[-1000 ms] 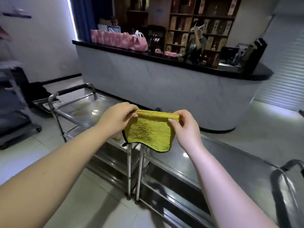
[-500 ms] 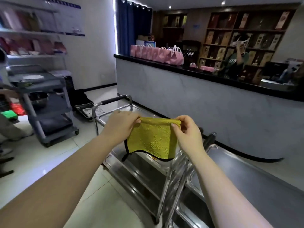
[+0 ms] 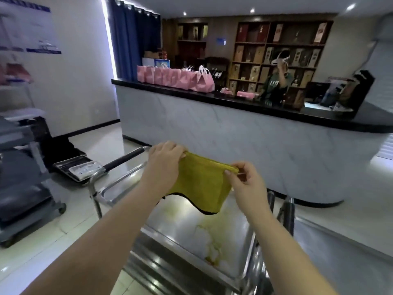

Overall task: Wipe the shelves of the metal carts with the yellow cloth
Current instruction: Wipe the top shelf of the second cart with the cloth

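**A:** What was the room like?

**B:** A long white counter crossed it. A row of pink bags [image 3: 176, 78] stood on its black tabletop [image 3: 244, 101], and I couldn't see what was in them. Behind it, wall shelves [image 3: 257, 54] held boxes, and a person stood there.

**A:** And the carts?

**B:** Two metal ones stood side by side below the camera. The near cart [image 3: 180, 226] had a tray-like top shelf with yellowish smears [image 3: 210, 248] on it. The second cart [image 3: 340, 248] was just to its right. At the left a grey trolley [image 3: 21, 162] stood near an open black case [image 3: 74, 170] on the floor. The case's contents were too blurred to tell.

**A:** Where was the cloth?

**B:** The cloth [image 3: 202, 184] hung in the air above the near cart's top shelf, not touching it. It was folded, with its black-edged hem at the bottom.

**A:** How was it held?

**B:** The left hand [image 3: 163, 162] had its fingers curled over one upper corner. The right hand [image 3: 246, 184] pinched the other between thumb and fingers, so the top edge ran taut between them.
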{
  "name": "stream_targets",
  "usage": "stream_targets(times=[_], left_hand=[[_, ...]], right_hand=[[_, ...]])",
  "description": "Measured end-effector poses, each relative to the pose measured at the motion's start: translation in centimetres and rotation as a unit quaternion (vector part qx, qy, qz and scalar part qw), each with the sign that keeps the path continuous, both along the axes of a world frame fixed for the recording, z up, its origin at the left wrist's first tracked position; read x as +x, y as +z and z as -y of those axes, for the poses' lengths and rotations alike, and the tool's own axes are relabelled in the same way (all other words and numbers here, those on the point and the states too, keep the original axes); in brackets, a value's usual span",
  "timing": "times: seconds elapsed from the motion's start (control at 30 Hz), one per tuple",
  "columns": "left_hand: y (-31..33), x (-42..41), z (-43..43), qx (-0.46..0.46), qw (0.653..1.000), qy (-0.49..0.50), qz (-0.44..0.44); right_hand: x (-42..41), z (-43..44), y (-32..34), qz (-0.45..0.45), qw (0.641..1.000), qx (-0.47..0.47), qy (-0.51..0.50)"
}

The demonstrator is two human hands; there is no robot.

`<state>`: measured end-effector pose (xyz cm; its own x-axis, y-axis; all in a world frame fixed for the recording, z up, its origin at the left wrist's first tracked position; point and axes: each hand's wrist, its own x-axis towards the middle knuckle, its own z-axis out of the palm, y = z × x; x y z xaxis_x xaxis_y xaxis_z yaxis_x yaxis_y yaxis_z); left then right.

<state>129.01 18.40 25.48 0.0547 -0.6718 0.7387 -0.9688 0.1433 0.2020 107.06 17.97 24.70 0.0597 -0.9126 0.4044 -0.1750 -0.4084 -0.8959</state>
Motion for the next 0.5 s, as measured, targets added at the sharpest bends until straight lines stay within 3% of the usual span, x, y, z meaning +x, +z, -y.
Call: stream_targets(times=[0.3, 0.5], left_hand=[[3.9, 0.1, 13.4, -0.010, 0.999, -0.031, 0.009], [3.6, 0.9, 21.0, -0.006, 0.995, -0.081, -0.051]], right_hand=[[-0.1, 13.9, 3.7, -0.032, 0.998, -0.036, -0.048], [0.7, 21.4, 3.7, -0.071, 0.991, -0.053, -0.098]])
